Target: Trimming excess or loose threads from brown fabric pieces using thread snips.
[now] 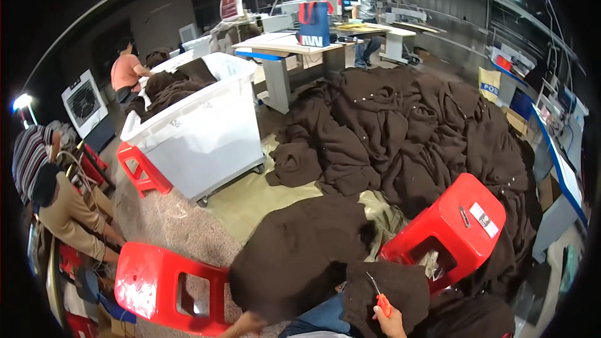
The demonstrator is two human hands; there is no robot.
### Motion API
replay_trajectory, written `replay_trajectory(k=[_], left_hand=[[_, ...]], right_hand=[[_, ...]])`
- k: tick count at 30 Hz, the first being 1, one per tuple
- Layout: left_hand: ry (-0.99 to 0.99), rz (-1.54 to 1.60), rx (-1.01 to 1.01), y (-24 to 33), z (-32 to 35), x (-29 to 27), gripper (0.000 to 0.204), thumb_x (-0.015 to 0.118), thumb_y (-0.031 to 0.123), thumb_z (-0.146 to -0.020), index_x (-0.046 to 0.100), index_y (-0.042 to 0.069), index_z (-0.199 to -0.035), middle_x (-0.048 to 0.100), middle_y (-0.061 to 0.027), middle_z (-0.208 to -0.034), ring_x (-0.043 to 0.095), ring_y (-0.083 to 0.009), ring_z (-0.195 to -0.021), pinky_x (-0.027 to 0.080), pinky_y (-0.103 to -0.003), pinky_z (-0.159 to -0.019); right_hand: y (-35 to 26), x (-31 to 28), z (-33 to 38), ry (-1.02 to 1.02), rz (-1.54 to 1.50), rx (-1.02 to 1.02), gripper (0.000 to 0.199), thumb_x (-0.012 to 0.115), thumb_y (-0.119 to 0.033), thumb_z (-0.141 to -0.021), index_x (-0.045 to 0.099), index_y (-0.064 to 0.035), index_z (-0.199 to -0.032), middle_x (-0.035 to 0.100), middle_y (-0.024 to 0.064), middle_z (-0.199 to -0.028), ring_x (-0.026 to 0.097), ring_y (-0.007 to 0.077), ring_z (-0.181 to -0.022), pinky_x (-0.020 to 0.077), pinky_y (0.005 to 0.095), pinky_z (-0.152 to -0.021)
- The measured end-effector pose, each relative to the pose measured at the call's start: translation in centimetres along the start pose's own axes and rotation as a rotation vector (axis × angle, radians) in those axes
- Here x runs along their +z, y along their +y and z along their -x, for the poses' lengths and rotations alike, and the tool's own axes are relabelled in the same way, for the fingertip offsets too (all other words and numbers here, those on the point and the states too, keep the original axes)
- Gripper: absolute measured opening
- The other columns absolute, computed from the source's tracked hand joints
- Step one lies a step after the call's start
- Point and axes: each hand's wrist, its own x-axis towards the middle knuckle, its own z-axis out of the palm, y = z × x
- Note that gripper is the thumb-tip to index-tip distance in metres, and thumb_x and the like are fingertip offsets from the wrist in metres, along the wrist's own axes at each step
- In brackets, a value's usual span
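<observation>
My right hand (390, 323) is closed around an orange-handled tool (382, 304) with a thin metal shaft pointing up and away; its exact kind is unclear. Beneath the tool, a piece of dark brown cloth (400, 285) is spread over my lap. A larger dark brown cloth (294, 247) bulges up in front of me, reaching from the left stool towards the right one. At its near left edge is my left hand (248, 323), blurred, so its fingers cannot be made out.
Red stools stand at my left (147, 278) and right (466, 197); a small dark tool (464, 216) and a white card (484, 220) lie on the right one. Beyond spreads a large brown cloth heap (407, 128). A white wheeled bin (210, 134) holds more cloth. Several people work nearby.
</observation>
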Motion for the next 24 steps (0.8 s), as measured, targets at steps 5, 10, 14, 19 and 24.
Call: replay_trajectory(k=[5, 10, 14, 19, 24], left_hand=[[-0.299, -0.359, -0.079, -17.0, 0.0, 1.9, 0.034, 0.065, 0.036, -0.086, 0.071, 0.004, -0.079, 0.068, -0.0083, -0.070, 0.067, -0.0172, -0.061, 0.054, -0.036, -0.055], [-0.300, -0.389, -0.071, -20.0, -0.8, 0.8, 0.033, 0.064, 0.035, -0.086, 0.071, 0.004, -0.079, 0.068, -0.0083, -0.069, 0.066, -0.0172, -0.061, 0.054, -0.036, -0.055], [-0.322, -0.419, -0.055, -20.9, -1.2, 0.1, 0.032, 0.064, 0.035, -0.086, 0.071, 0.004, -0.079, 0.068, -0.0084, -0.069, 0.066, -0.0172, -0.061, 0.054, -0.035, -0.055], [-0.368, -0.514, 0.038, -17.4, -6.4, -2.3, 0.031, 0.064, 0.034, -0.086, 0.070, 0.005, -0.079, 0.067, -0.0084, -0.069, 0.066, -0.0172, -0.061, 0.053, -0.035, -0.055], [-0.405, -0.648, 0.157, -11.9, -13.6, -6.4, 0.030, 0.064, 0.033, -0.085, 0.070, 0.005, -0.078, 0.067, -0.0084, -0.068, 0.065, -0.0172, -0.061, 0.053, -0.035, -0.055]], right_hand=[[3.2, 0.8, -1.3, -0.047, 0.005, 0.031, 0.032, 0.070, -0.032, -0.086, 0.067, 0.0006, -0.088, 0.068, 0.0073, -0.068, 0.067, 0.0167, -0.067, 0.0516, 0.0308, -0.067], [3.8, 1.4, -1.4, -0.053, 0.020, 0.000, 0.029, 0.068, -0.025, -0.088, 0.066, 0.0024, -0.098, 0.066, 0.0042, -0.069, 0.063, 0.0111, -0.065, 0.0506, 0.0281, -0.064], [1.8, 0.9, -1.5, -0.062, 0.087, 0.067, 0.039, 0.069, -0.037, -0.086, 0.066, 0.0016, -0.089, 0.069, 0.0110, -0.073, 0.069, 0.0218, -0.072, 0.0522, 0.0334, -0.069], [1.6, 0.6, -1.2, -0.062, 0.109, 0.085, 0.045, 0.067, -0.044, -0.086, 0.065, 0.0005, -0.094, 0.070, 0.0159, -0.079, 0.070, 0.0285, -0.078, 0.0521, 0.0376, -0.072], [1.1, 1.2, -0.3, -0.037, 0.266, 0.040, 0.055, 0.063, -0.054, -0.085, 0.064, -0.0001, -0.095, 0.066, 0.0258, -0.082, 0.065, 0.0441, -0.083, 0.0515, 0.0464, -0.072]])
